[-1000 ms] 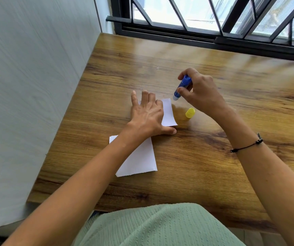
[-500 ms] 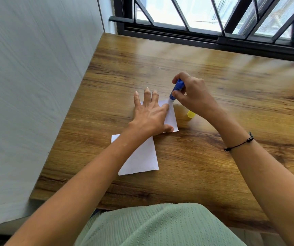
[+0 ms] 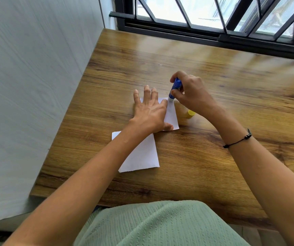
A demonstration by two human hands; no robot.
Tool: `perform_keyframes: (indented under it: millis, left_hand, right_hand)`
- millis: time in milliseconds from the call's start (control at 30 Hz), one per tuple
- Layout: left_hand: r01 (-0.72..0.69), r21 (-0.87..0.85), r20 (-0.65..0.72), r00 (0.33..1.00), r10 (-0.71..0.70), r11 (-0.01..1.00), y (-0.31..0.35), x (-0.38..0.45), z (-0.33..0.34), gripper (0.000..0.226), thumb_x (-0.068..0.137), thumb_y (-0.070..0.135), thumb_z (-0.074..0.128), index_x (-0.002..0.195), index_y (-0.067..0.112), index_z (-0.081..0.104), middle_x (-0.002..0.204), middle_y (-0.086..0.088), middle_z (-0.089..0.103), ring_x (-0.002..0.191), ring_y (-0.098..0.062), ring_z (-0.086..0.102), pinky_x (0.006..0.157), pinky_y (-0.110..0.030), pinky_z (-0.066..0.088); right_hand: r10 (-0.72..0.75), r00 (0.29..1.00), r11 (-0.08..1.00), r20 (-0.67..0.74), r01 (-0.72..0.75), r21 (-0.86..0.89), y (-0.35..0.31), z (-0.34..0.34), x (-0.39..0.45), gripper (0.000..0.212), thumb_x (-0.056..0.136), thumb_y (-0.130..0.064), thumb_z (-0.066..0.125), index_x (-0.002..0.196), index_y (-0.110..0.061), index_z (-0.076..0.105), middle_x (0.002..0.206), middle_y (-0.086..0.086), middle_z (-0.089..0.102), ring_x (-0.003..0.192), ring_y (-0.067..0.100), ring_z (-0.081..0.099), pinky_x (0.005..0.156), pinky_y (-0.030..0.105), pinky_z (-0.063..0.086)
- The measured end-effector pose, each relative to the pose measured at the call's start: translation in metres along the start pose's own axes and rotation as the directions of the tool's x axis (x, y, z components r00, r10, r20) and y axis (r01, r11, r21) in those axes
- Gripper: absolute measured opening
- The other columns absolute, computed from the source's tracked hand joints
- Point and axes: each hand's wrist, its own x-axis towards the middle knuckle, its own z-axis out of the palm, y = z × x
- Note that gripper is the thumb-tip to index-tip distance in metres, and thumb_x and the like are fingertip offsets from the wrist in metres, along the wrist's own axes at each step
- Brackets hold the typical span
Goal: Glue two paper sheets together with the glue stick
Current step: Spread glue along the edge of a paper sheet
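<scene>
Two white paper sheets lie on the wooden table (image 3: pixel 213 166). The far sheet (image 3: pixel 171 116) is pinned flat under my left hand (image 3: pixel 149 112), whose fingers are spread and straight. The near sheet (image 3: pixel 142 157) lies partly under my left forearm. My right hand (image 3: pixel 192 96) grips the blue glue stick (image 3: pixel 175 87), tilted, with its white tip touching the far sheet's top right corner. The yellow cap (image 3: pixel 190 113) stands on the table just right of the far sheet, partly hidden by my right wrist.
A white wall (image 3: pixel 32 86) borders the table on the left. A black-framed window (image 3: pixel 213 23) runs along the table's far edge. Bare wood extends to the right and toward me.
My right hand has come down and leftward, bringing the glue stick's tip from above the table onto the far sheet. My left hand has kept pressing that sheet.
</scene>
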Motion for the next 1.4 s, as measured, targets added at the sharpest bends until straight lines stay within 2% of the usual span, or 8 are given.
perform_keyframes:
  millis: [367, 667, 900, 1067, 1167, 1267, 1333, 1400]
  left_hand:
    - [0.000, 0.019, 0.002, 1.000, 0.000, 1.000, -0.002, 0.002, 0.002, 0.086, 0.070, 0.067, 0.055, 0.138, 0.022, 0.027, 0.152, -0.020, 0.004, 0.139, -0.040, -0.011, 0.107, -0.062, -0.005]
    - [-0.003, 0.039, -0.010, 1.000, 0.003, 0.999, -0.001, 0.003, 0.003, 0.087, 0.071, 0.067, 0.055, 0.139, 0.020, 0.026, 0.152, -0.020, 0.004, 0.140, -0.040, -0.009, 0.107, -0.062, -0.004]
    - [-0.002, 0.026, -0.018, 1.000, 0.003, 1.000, -0.002, 0.001, 0.006, 0.089, 0.072, 0.066, 0.054, 0.141, 0.021, 0.022, 0.152, -0.020, 0.005, 0.140, -0.040, -0.009, 0.108, -0.062, -0.005]
    - [-0.027, 0.012, -0.066, 0.997, 0.027, 1.000, -0.002, -0.004, 0.009, 0.080, 0.074, 0.064, 0.053, 0.136, 0.019, 0.032, 0.152, -0.019, 0.008, 0.140, -0.039, -0.008, 0.107, -0.063, -0.006]
    - [-0.048, -0.007, -0.115, 0.992, 0.047, 0.999, 0.002, -0.010, 0.013, 0.066, 0.079, 0.059, 0.051, 0.130, 0.019, 0.040, 0.151, -0.018, 0.012, 0.140, -0.037, -0.006, 0.107, -0.062, -0.005]
    - [-0.071, -0.019, -0.148, 0.987, 0.068, 0.997, 0.007, -0.016, 0.016, 0.055, 0.084, 0.053, 0.048, 0.127, 0.019, 0.044, 0.151, -0.017, 0.015, 0.140, -0.036, -0.004, 0.108, -0.061, -0.004]
    - [-0.083, -0.025, -0.169, 0.983, 0.077, 0.996, 0.009, -0.021, 0.016, 0.052, 0.085, 0.050, 0.048, 0.127, 0.019, 0.046, 0.150, -0.016, 0.017, 0.140, -0.036, -0.002, 0.108, -0.061, -0.003]
    - [-0.089, -0.026, -0.189, 0.978, 0.083, 0.996, 0.011, -0.025, 0.017, 0.049, 0.087, 0.047, 0.047, 0.126, 0.018, 0.048, 0.149, -0.016, 0.020, 0.140, -0.035, 0.000, 0.108, -0.060, -0.001]
  right_hand:
    - [-0.054, 0.996, 0.998, 0.066, 0.051, 0.034, -0.005, -0.009, -0.032, 0.027, 0.081, -0.012, 0.061, 0.107, -0.010, 0.054, 0.074, -0.010, 0.048, 0.077, 0.020, 0.050, 0.075, 0.043, 0.049]
    - [-0.069, 0.995, 0.997, 0.079, 0.066, 0.031, -0.008, -0.012, -0.067, 0.028, 0.082, -0.015, 0.063, 0.108, -0.011, 0.054, 0.078, -0.004, 0.050, 0.076, 0.016, 0.045, 0.068, 0.031, 0.039]
    - [-0.060, 0.992, 0.998, 0.110, 0.059, 0.017, -0.013, -0.015, -0.090, 0.028, 0.084, -0.018, 0.063, 0.109, -0.012, 0.054, 0.083, 0.002, 0.054, 0.077, 0.018, 0.049, 0.069, 0.030, 0.040]
    - [0.115, 0.985, 0.977, -0.127, -0.089, 0.196, -0.011, -0.018, -0.103, 0.020, 0.079, -0.009, 0.065, 0.097, -0.012, 0.058, 0.078, -0.002, 0.062, 0.065, 0.010, 0.052, 0.063, 0.012, 0.035]
    - [0.340, 0.922, 0.843, -0.185, -0.212, 0.494, -0.006, -0.020, -0.110, 0.022, 0.074, -0.002, 0.067, 0.082, -0.018, 0.054, 0.088, 0.002, 0.065, 0.077, 0.018, 0.058, 0.074, 0.027, 0.047]
    - [0.466, 0.879, 0.529, -0.106, -0.181, 0.829, -0.004, -0.020, -0.117, 0.036, 0.070, 0.012, 0.065, 0.073, -0.020, 0.047, 0.082, 0.001, 0.057, 0.073, 0.018, 0.062, 0.073, 0.028, 0.053]
    - [0.513, 0.854, 0.402, -0.086, -0.150, 0.903, -0.003, -0.017, -0.122, 0.032, 0.074, 0.009, 0.063, 0.074, -0.018, 0.046, 0.076, 0.003, 0.056, 0.066, 0.019, 0.061, 0.068, 0.026, 0.053]
    - [0.541, 0.834, 0.378, -0.108, -0.126, 0.917, -0.001, -0.013, -0.125, 0.023, 0.082, -0.004, 0.062, 0.073, -0.018, 0.046, 0.066, -0.002, 0.062, 0.063, 0.016, 0.060, 0.063, 0.024, 0.051]
